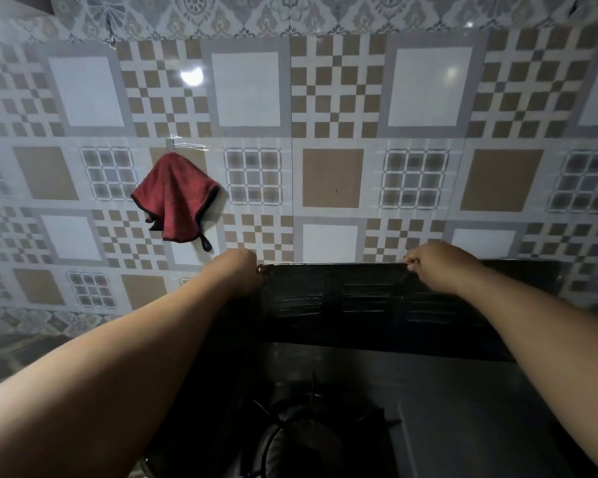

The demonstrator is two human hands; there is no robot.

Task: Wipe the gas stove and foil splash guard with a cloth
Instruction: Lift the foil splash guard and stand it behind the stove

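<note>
Gripping splash guard top edge, left hand and right hand clamped apart; keep level; red cloth hangs upper left, unused.

A tiled wall fills the upper and middle frame, patterned in white, tan and grey squares and checks. A floral tile border runs along the top edge. Light glare shows at upper left of centre.
</note>
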